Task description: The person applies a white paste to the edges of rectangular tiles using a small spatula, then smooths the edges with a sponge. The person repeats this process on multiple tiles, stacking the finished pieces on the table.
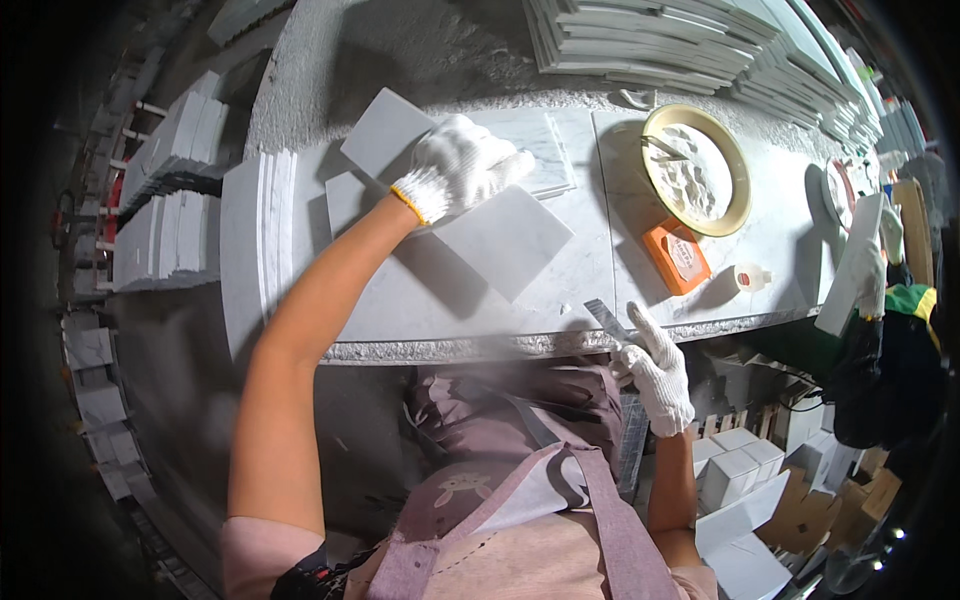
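Observation:
In a white knit glove with a yellow cuff, my left hand (462, 168) grips a long pale grey stone tile (508, 242) across its middle. The tile lies slantwise above the worktop, and its shadow falls below it. Under it are more white marble tiles (553, 155), partly covered by the glove. Near the front edge of the table, my gloved right hand (656, 372) holds a short flat grey strip (602, 316), like a scraper blade or a file. Its forefinger is stretched out, while the other fingers close around the strip.
A yellow-rimmed bowl (738, 150) of white paste with a tool in it stands right on the marble worktop (400, 318). Beside it are an orange box (677, 258) and a small bottle (750, 277). Tile stacks (650, 40) line the back. A co-worker (890, 350) holds a slab at right.

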The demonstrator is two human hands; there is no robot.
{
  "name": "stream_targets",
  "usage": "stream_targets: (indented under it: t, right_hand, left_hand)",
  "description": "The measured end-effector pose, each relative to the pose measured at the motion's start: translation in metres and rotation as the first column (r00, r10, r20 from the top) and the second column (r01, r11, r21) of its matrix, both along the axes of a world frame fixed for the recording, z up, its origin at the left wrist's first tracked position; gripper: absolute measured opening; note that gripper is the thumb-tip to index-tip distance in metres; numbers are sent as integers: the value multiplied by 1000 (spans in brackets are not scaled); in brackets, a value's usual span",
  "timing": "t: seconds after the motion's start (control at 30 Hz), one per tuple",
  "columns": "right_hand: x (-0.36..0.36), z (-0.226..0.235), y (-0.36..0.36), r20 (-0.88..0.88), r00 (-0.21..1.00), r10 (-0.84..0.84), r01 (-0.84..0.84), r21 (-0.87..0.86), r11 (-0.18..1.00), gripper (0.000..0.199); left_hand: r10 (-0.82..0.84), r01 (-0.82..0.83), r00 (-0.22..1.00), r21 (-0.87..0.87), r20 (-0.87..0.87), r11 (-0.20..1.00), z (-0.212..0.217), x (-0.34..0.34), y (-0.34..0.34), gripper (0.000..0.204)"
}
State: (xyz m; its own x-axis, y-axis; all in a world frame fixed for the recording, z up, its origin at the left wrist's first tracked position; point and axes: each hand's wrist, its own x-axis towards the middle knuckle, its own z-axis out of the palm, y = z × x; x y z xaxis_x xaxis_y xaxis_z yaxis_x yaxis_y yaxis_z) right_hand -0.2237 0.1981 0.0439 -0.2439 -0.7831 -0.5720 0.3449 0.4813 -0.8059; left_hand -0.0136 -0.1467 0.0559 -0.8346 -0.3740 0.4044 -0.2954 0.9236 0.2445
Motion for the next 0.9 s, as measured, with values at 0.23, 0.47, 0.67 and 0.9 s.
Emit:
stream_targets:
  t: [0.23,0.47,0.67,0.9]
  right_hand:
    - [23,-8,-6,263,962,-70,107,-131,986,36]
    - [52,-20,-48,708,700,93,247,-362,899,33]
    - [75,-51,-97,698,713,75,205,-310,929,45]
    - [70,-78,-114,881,380,281,46,-321,946,24]
  left_hand:
    - [234,-340,905,-274,-356,900,15,29,12,19]
    - [277,-422,864,-304,-420,854,13,63,56,12]
    - [307,-439,859,-279,-411,854,8,86,86,15]
    - [361,-424,891,-223,-274,878,-31,112,122,28]
